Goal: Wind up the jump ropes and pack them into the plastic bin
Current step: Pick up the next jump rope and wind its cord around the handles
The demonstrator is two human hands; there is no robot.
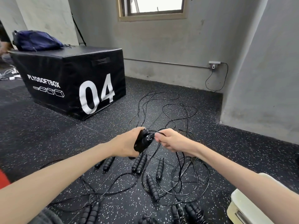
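Speckled black rubber floor (48, 135) runs to grey concrete walls (178, 42); window (155, 5) high in the far wall.

Black padded plyo box (72, 81) stands on the floor at left, marked "PLYOSOFTBOX" and "04". Dark blue bag (36, 40) lies on its top, at the far left end.

Pale plastic bin (246, 206) at lower right edge, only a corner in view, partly behind the right forearm. What it holds cannot be seen.

Loose jump ropes (178, 175) spread over the floor ahead of the person: thin black cords looping and crossing from near the box out toward the right wall and back under the arms. Several ribbed black handles (152, 187) lie scattered among them, some in pairs side by side, more at the bottom edge.

Left hand (127, 143) is curled round a pair of black handles (143, 140) held together, raised above the floor, cord ends pointing right. Right hand (171, 141) is just beside it, fingers closed, pinching the cord (159, 133) where it leaves the handle ends. That cord trails down to the tangle on the floor.

Wall socket (214, 63) with a black lead hanging from it, far right.
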